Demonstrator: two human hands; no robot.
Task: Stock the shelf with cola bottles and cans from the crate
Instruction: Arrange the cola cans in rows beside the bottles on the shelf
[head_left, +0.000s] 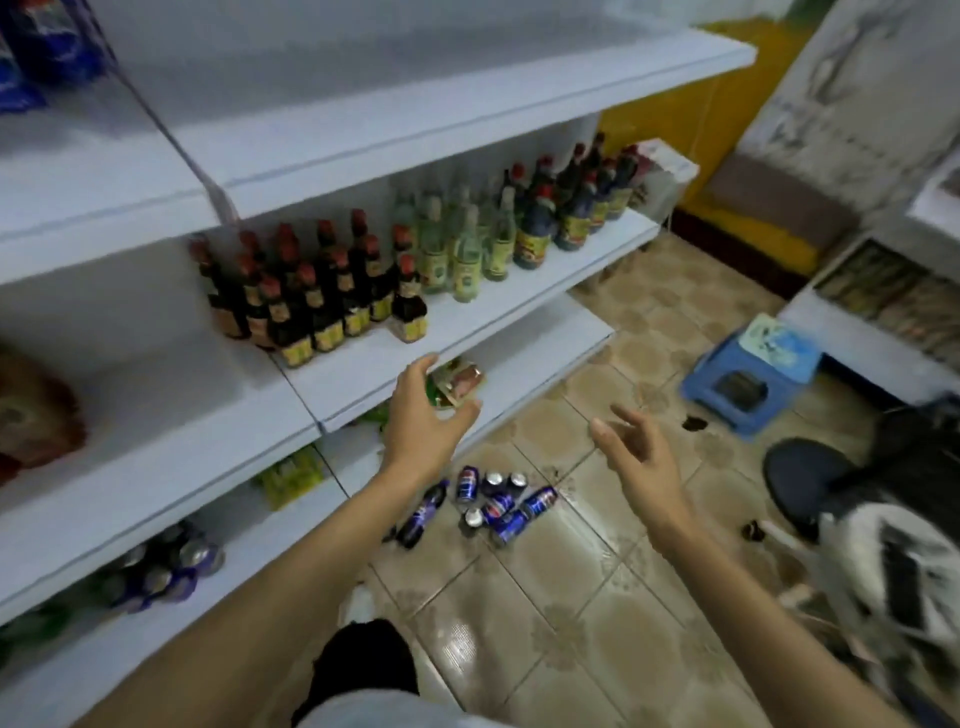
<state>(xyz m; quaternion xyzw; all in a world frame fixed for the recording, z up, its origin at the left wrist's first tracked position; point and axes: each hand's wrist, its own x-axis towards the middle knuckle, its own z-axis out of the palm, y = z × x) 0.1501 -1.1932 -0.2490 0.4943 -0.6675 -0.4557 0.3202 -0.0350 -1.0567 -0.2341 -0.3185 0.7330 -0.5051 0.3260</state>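
left hand (423, 415): fingers spread, empty | right hand (641, 460): fingers spread, empty

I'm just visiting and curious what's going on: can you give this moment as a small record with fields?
left hand: open, empty, held out
right hand: open, empty, over the floor
cola cans: loose cluster on the tiled floor
cola bottle: lying beside them on the floor
low shelf: more cans, blurred
middle shelf: dark bottles, clear bottles
crate: not in view

Dark sauce bottles (311, 296), blue stool (748, 374)
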